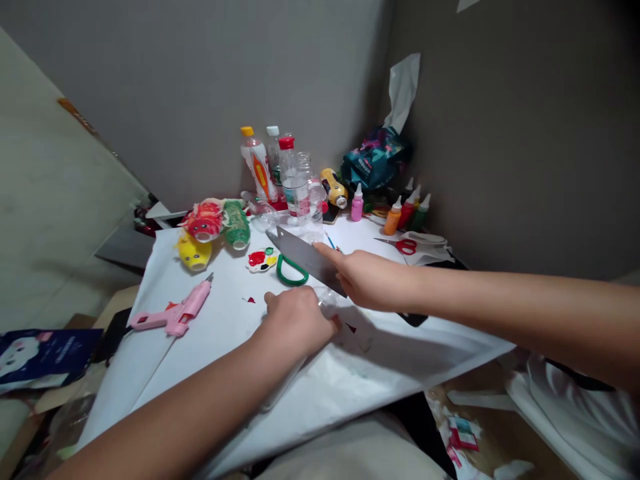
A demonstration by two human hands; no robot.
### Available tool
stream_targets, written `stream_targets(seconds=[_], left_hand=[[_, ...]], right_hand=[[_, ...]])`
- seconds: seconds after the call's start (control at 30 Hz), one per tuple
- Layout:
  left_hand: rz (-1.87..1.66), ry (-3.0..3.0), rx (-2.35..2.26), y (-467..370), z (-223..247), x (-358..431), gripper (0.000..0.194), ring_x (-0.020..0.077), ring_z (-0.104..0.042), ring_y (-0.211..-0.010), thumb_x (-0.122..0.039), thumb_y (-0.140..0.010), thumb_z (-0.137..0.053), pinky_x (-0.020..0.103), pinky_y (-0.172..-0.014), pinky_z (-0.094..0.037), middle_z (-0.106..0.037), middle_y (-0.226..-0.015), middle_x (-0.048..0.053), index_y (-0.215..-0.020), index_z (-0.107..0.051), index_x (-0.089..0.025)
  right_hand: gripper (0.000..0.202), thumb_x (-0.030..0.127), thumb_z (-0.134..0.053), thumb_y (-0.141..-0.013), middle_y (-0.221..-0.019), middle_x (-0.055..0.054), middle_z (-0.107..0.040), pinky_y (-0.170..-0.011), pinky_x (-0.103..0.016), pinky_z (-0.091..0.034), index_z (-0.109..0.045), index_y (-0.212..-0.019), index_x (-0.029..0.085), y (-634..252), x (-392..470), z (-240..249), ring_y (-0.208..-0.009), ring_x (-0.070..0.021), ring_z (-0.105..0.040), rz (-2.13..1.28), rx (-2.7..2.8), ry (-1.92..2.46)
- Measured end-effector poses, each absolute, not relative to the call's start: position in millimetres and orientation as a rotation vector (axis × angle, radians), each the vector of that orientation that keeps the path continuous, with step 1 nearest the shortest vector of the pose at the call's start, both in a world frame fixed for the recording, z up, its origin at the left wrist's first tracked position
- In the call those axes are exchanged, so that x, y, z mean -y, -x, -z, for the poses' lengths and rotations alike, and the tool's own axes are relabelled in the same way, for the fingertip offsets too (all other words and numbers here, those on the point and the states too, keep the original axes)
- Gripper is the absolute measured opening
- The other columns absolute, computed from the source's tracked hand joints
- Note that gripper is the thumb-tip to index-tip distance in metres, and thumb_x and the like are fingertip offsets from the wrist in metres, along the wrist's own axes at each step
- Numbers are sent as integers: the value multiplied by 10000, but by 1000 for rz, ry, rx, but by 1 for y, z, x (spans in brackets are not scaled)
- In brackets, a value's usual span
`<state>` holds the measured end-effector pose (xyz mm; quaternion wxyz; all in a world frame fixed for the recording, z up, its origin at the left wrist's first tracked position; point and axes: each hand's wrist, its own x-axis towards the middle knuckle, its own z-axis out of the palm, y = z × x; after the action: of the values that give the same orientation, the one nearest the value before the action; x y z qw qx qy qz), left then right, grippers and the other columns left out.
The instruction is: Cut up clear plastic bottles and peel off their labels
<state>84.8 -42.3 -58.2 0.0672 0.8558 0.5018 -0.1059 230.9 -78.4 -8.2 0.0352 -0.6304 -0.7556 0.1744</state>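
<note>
My right hand point(370, 277) is closed around the grip of a cleaver, its index finger stretched along the top of the broad grey blade point(310, 259). The blade slants down just beyond my left hand point(297, 320), which is closed on a clear plastic bottle point(327, 300). Most of the bottle is hidden by my fingers, and whether the edge touches it I cannot tell. Beside the blade lie scissors with a green handle point(293, 272), partly covered by it. A paint palette point(262, 259) with red, green and yellow blobs rests just left of them.
A pink glue gun point(183, 312) lies at left. Painted bottle animals point(203, 220) sit behind it. Several plastic bottles point(295, 183) stand at the back. Paint bottles point(393, 217), red-handled scissors point(406, 247) and a tissue pack point(375, 160) are at right on the white-covered table point(210, 360).
</note>
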Motion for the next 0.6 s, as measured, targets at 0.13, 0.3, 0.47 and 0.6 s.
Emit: stream_targets(seconds=[0.13, 0.3, 0.47, 0.6], left_hand=[[285, -2585, -1481, -83, 57, 43, 406, 364, -695, -875, -542, -731, -542, 559, -915, -418, -761, -854, 141, -851, -692, -185], [302, -2582, -1448, -84, 53, 43, 432, 350, -695, -872, -549, -728, -545, 507, -893, -450, -756, -856, 152, -877, -684, -167], [332, -2588, -1490, -87, 56, 45, 449, 355, -695, -880, -538, -723, -563, 538, -943, -427, -758, -865, 167, -933, -673, -156], [348, -2559, -1540, -85, 58, 43, 474, 373, -701, -876, -588, -713, -566, 522, -904, -459, -761, -900, 178, -904, -682, -170]], right_hand=[[859, 61, -494, -844, -675, -9, -636, -450, -225, -254, -95, -1596, 175, -247, 115, 13, -466, -137, -437, -562, 2300, 1992], [835, 73, -515, -841, -633, 23, -615, -428, -222, -224, -179, -1584, 254, -267, 140, 0, -433, -127, -449, -611, 2293, 2047], [737, 109, -470, -874, -909, -119, -727, -518, -231, -355, -226, -1569, 144, -247, 95, -5, -665, -194, -618, -653, 2297, 1967], [843, 92, -492, -841, -910, -124, -733, -512, -246, -321, -112, -1592, 151, -230, 75, 9, -652, -210, -612, -557, 2322, 1924]])
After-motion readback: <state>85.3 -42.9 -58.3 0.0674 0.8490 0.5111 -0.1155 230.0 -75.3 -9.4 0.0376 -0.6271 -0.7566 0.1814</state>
